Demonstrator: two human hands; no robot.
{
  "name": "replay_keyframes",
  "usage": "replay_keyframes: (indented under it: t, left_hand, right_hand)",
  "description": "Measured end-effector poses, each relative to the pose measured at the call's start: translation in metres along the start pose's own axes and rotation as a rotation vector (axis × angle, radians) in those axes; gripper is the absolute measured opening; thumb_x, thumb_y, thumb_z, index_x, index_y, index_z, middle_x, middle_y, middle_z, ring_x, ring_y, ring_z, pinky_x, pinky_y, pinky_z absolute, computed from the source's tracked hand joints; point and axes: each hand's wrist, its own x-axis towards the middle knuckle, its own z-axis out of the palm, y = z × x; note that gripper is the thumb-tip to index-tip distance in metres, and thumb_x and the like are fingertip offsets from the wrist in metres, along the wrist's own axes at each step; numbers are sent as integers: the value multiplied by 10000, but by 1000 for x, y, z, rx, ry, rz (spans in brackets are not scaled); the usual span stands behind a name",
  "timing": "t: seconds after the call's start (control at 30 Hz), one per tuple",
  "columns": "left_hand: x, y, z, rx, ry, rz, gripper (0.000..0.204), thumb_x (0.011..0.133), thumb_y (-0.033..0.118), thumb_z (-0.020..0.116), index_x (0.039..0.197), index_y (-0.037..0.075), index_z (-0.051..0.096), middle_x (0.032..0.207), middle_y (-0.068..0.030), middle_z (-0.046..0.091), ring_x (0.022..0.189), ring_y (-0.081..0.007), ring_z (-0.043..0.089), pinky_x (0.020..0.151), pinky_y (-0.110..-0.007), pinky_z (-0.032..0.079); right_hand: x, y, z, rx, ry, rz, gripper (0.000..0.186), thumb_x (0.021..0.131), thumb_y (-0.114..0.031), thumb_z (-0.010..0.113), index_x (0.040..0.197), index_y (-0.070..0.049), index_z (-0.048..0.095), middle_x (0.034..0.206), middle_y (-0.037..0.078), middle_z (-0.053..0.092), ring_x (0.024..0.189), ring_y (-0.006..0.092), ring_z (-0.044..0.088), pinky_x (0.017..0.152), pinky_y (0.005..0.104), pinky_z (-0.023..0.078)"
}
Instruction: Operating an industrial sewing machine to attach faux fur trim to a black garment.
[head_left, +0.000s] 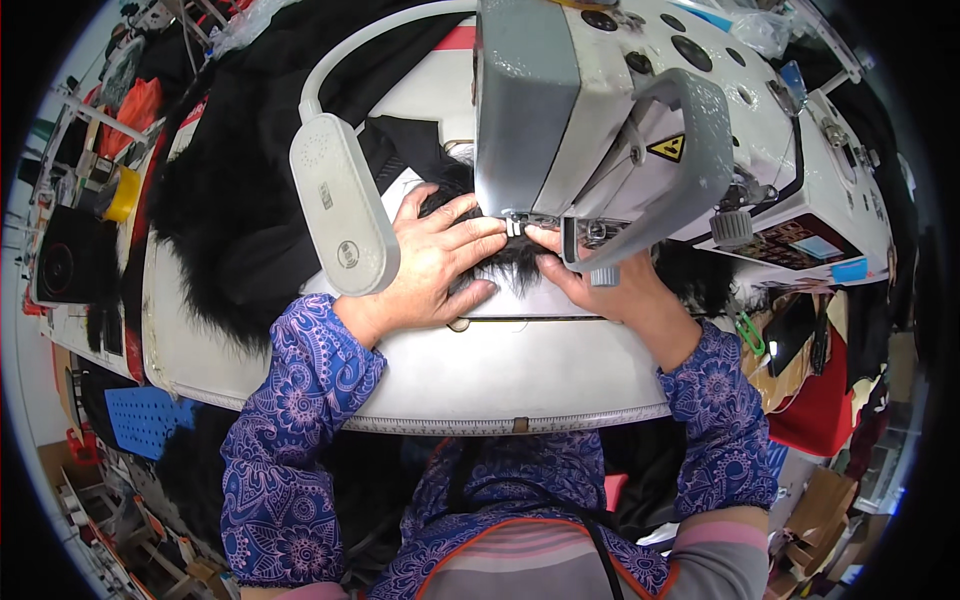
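Observation:
Black furry fabric (515, 265) lies under the presser foot (515, 226) of a white and grey sewing machine (530, 110). My left hand (435, 255) rests flat on it, left of the foot, with fingers stretched and thumb spread; it is open. To the right of the foot, my right hand (610, 285) has its index finger and thumb apart at the fur's edge, so it looks open. The machine's grey guard (700, 150) hides its other fingers. Smooth black cloth (400, 140) lies beyond my left fingertips.
A grey lamp (345, 205) on a bent arm hangs close to my left hand. More black fur (230, 220) covers the left of the white table (480, 375), whose front edge carries a measuring tape (580, 418). Green-handled snips (750, 335) lie at the right.

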Motion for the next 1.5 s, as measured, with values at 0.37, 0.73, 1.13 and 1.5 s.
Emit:
replay_keyframes:
  t: [0.37, 0.73, 1.13, 1.5]
  left_hand:
    - [2, -3, 3, 3, 25, -5, 403, 819, 328, 669, 1149, 96, 661, 1229, -48, 617, 1229, -271, 517, 1069, -577, 289]
    - [6, -9, -1, -117, 18, 69, 376, 802, 260, 653, 1131, 77, 659, 1217, -67, 620, 1201, -283, 538, 1082, -567, 291]
    - [3, 7, 15, -57, 233, 209, 343, 633, 54, 667, 976, 54, 680, 1022, -64, 658, 995, -235, 605, 862, -389, 448]
    - [2, 3, 13, 75, 296, 215, 265, 661, 109, 653, 923, 77, 669, 894, -23, 619, 922, -192, 602, 809, -338, 451]
  right_hand:
    - [3, 5, 3, 52, 30, -15, 316, 800, -258, 727, 1111, -205, 703, 1019, 48, 708, 923, 256, 669, 828, 385, 522]
    - [6, 13, 5, 54, 4, 8, 278, 800, -219, 736, 1076, -187, 720, 944, 98, 706, 821, 266, 675, 741, 367, 525]
    - [0, -7, -11, 126, -52, -130, 355, 695, -148, 787, 1038, -128, 698, 1061, 57, 684, 951, 242, 651, 851, 358, 500]
    - [-2, -17, -10, 164, 105, -233, 210, 709, -166, 753, 875, -74, 663, 981, 39, 658, 947, 238, 634, 840, 381, 485]
